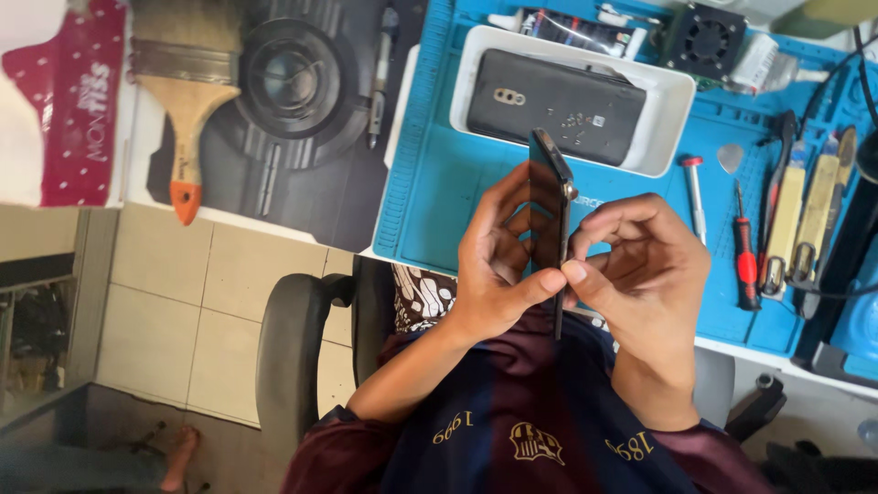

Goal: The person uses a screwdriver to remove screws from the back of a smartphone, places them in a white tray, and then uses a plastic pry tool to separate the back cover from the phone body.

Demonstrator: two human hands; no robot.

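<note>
Held item: I see a thin dark phone panel [550, 210], edge-on to the camera, raised above the blue mat [430, 174] and in front of the person's chest.
Left hand [498, 261]: it wraps the panel from the left, the thumb pressed against the lower front edge and the other fingers curled behind.
Right hand [640, 265]: it meets the panel from the right, thumb tip touching the edge just beside the left thumb, the remaining fingers bent and loosely gathered.
Finger state: both hands are closed on the panel, pinching it between them.
Handling, my judgement: light, stiff and smooth, likely slippery and easily cracked; I would grip it by the long side edges, not the flat face.
Pose: both wrists are raised and the forearms converge from the lap upward.
White tray [672, 101]: it sits on the mat beyond the hands and holds a dark phone body [549, 105] lying back-up.
Right of the mat: a red-handled screwdriver [746, 256] and yellow-handled tools [805, 220] lie side by side.
Left of the worktop: a wide paintbrush [187, 101] with an orange-tipped handle.
</note>
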